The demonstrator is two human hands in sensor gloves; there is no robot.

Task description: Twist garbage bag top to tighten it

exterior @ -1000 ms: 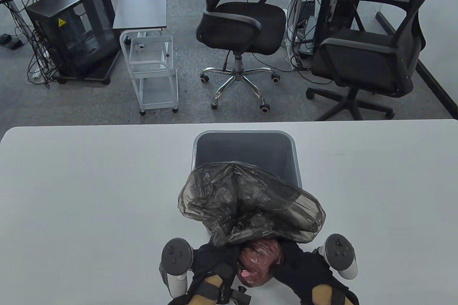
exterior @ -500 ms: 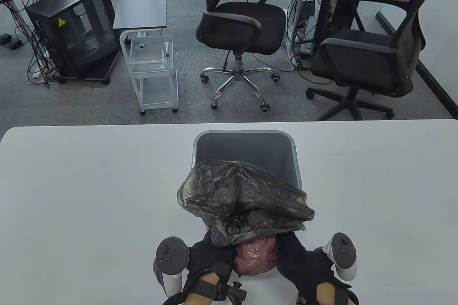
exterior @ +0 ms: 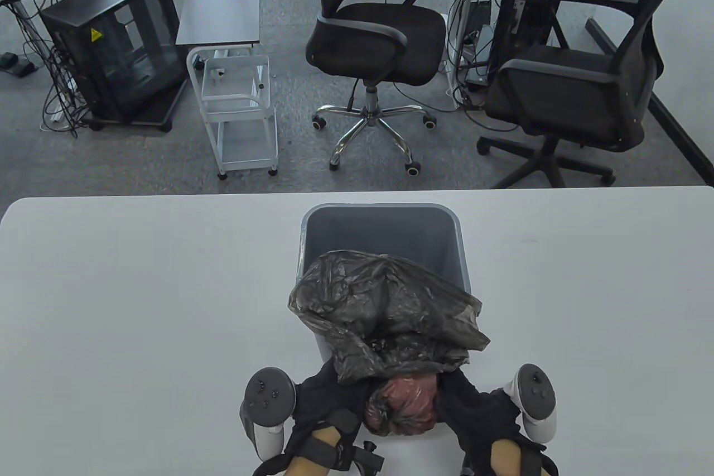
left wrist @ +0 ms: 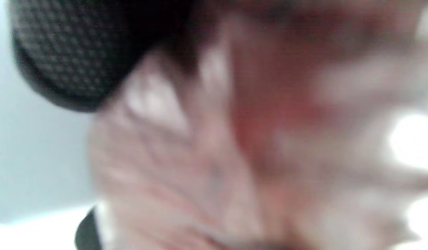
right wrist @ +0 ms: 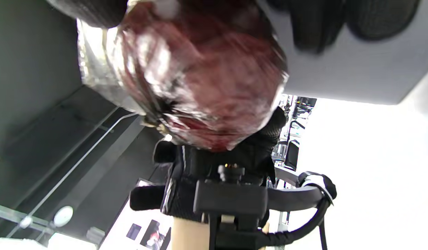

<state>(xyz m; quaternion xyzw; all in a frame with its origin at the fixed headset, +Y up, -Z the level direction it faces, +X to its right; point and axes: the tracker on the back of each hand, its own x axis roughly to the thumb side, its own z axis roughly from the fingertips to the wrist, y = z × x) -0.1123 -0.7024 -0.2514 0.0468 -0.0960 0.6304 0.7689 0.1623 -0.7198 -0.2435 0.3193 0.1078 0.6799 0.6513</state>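
Observation:
A translucent dark garbage bag lies on the table, its loose top draped against a grey bin. Its lower part bulges with reddish contents, which also show in the right wrist view. My left hand grips the bag from the left, and my right hand grips it from the right, just below the gathered top. The fingers of both are hidden under the plastic. The left wrist view is a close blur of the reddish bag and a gloved finger.
The white table stretches wide on both sides. The grey bin stands right behind the bag. Beyond the table's far edge are two black office chairs, a white cart and a black cabinet.
The loose bag top has drawn in and become narrower. The reddish bulge has turned between my hands. Both hands have shifted slightly toward the near edge.

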